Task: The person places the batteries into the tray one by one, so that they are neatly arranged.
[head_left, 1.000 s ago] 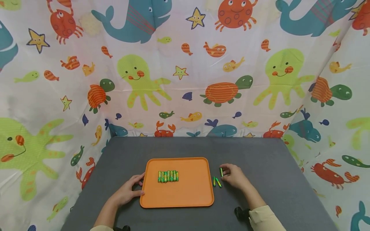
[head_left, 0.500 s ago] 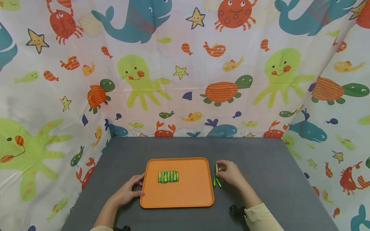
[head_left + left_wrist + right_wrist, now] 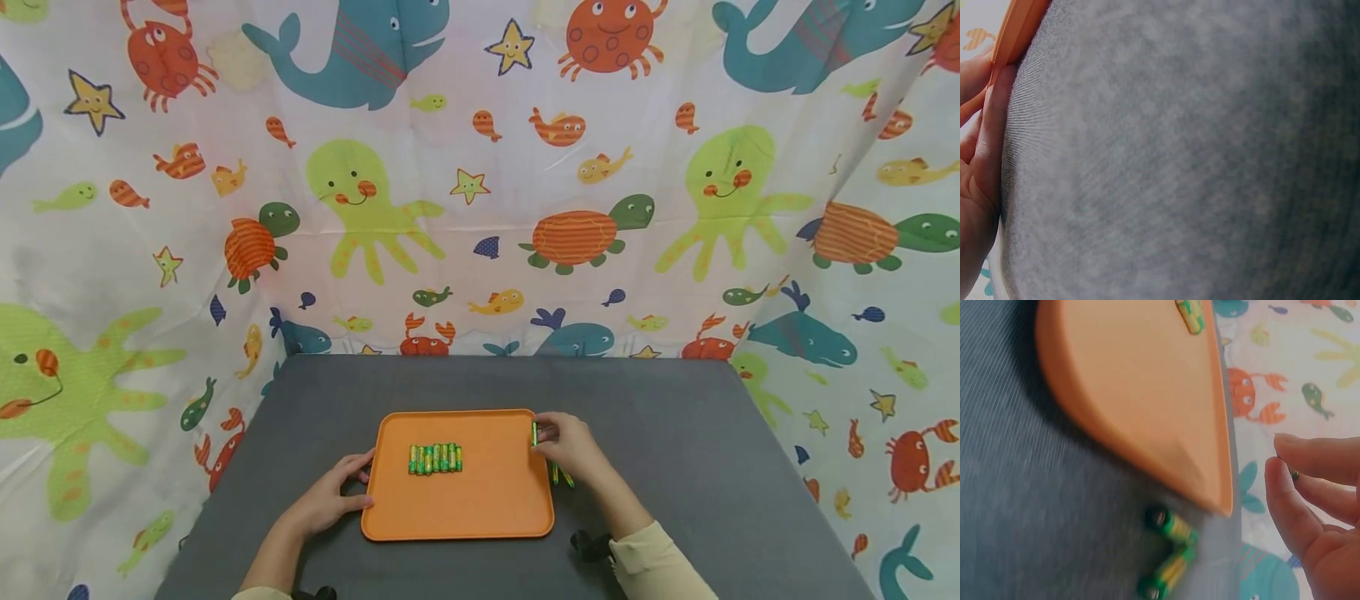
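Observation:
My right hand (image 3: 567, 443) pinches a green and yellow battery (image 3: 535, 433) between thumb and fingertips, above the right rim of an orange tray (image 3: 465, 508). In the right wrist view only a small bit of that battery (image 3: 1294, 473) shows behind the fingers. Along the tray's left edge, my left hand (image 3: 333, 492) grips the rim, as the left wrist view shows with fingers (image 3: 997, 106) at the orange edge. Several matching batteries (image 3: 437, 459) lie side by side in a row on the tray, left of its middle.
Two loose batteries lie on the grey table (image 3: 645, 400) just right of the tray, partly hidden by my right hand in the head view; one loose battery (image 3: 1169, 572) shows its end in the right wrist view. A curtain (image 3: 487, 183) printed with sea animals surrounds the table.
My right hand has carried the battery leftward from the table beside the loose pair to the tray's right rim. The left hand, tray and row of batteries have stayed put.

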Action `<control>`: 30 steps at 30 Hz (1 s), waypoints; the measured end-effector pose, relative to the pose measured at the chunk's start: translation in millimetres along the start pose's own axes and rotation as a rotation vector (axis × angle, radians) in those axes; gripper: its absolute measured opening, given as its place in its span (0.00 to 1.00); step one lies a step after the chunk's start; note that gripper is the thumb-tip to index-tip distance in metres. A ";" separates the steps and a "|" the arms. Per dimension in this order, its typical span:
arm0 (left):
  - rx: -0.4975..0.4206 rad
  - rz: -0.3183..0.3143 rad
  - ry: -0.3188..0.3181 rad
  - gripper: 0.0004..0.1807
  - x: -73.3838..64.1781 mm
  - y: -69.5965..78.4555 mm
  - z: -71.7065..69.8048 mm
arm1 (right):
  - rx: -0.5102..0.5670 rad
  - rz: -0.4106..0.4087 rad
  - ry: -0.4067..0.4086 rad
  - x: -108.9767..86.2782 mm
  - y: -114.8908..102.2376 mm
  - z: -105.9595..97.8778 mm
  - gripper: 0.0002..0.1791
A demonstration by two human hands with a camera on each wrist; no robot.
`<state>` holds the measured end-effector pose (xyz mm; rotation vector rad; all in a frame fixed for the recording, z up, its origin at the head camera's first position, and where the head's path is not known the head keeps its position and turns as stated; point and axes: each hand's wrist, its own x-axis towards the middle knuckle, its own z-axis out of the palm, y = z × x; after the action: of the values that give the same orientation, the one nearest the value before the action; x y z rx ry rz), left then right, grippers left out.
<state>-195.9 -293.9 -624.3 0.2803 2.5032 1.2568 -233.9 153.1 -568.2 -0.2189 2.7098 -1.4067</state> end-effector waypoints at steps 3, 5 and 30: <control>0.005 -0.007 0.003 0.48 -0.3 0.6 0.2 | -0.009 -0.015 0.007 1.4 -7.5 5.5 0.27; -0.005 -0.006 0.002 0.48 -0.5 1.3 0.3 | -0.003 -0.020 0.005 2.8 -12.4 8.9 0.26; -0.022 -0.004 -0.004 0.47 -0.6 0.2 -0.6 | 0.040 -0.078 -0.157 15.2 -40.3 72.9 0.27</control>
<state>-195.5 -294.4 -623.6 0.2718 2.4833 1.2800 -235.3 68.9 -577.2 -0.4177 2.5700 -1.3984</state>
